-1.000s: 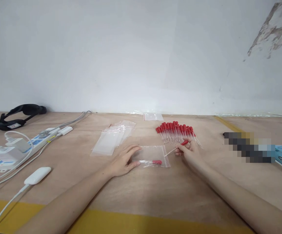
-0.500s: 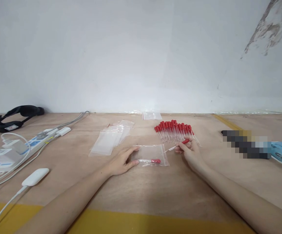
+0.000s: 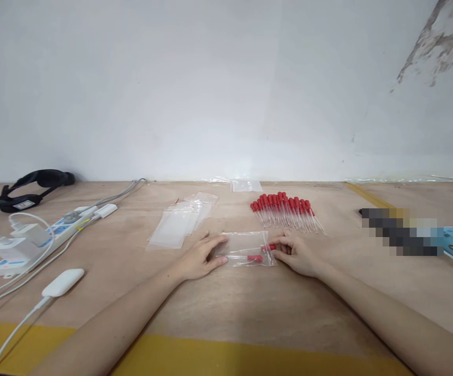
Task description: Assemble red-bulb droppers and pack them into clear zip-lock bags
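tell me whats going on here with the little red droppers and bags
A person is at a wooden table. The left hand presses flat on one end of a small clear bag that has one red-capped dropper inside. The right hand pushes a second dropper in at the other end. A pile of droppers and a stack of empty bags lie behind.

Clear bag (image 3: 246, 245) with red-bulbed droppers (image 3: 254, 257) inside, red-topped dropper pile (image 3: 285, 211), tan counter (image 3: 250, 303) with yellow stripe (image 3: 218, 357), white power strip (image 3: 46, 232), black strap (image 3: 31, 185), white wall (image 3: 211, 89).
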Tool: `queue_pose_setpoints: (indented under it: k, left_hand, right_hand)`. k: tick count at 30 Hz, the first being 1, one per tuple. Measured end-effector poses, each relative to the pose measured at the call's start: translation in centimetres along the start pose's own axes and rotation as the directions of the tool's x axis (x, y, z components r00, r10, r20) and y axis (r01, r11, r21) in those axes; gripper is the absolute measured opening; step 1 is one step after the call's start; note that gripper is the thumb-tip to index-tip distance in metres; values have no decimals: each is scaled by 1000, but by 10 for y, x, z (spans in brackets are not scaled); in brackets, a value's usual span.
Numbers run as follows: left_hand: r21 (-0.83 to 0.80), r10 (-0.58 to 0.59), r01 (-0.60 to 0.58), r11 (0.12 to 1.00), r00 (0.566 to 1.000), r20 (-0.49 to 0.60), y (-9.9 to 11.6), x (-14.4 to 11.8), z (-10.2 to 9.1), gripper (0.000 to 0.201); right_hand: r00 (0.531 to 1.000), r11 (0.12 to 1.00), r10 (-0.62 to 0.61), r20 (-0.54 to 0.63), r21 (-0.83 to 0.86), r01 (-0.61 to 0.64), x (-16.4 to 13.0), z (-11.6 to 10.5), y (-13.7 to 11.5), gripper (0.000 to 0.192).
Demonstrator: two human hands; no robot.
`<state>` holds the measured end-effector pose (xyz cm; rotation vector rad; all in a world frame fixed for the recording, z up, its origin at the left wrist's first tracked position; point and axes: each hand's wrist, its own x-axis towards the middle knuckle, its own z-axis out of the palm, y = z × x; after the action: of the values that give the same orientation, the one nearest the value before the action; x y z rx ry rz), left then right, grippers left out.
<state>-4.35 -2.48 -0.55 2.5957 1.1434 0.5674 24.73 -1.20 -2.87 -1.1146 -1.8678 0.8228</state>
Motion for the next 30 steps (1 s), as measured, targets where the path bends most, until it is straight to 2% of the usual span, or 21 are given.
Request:
queue_pose_setpoints:
  k: [4,9,15,18,20,24,27,30]
  left_hand:
    - [-1,6,-6,1000,1000,8,1,1,-1,45]
    - [6,4,-4,1000,1000,14,0,2,1,45]
    - [8,33,-33,999,999,-24,0,4,0,43]
    - [4,49,-49,999,999,-14,-2,4,1,40]
    - [6,46,-46,999,999,4,-4,5,2,38]
    - [4,65,-65,998,998,27,-6,4,3,36]
    - [-1,67,-67,998,996,54,-5,4,1,37]
    - [2,48,-48,999,996,79,-3,3,-1,36]
  right_hand:
    - [995,990,99,29,93,-102,5,7,0,20]
    - [994,986,108,21,126,-110,7,18,-9,18]
    - [970,961,80,230,239,-136,2,13,-10,23]
    - [951,951,118,286,244,-191,1,10,-12,26]
    - [956,963,107,271,213,-168,1,9,-16,25]
    - [971,991,-31,237,130,0,2,9,-19,19]
    - [982,998,45,181,30,-52,7,3,-12,19]
    - [996,979,84,0,-184,-83,24,-10,-5,17]
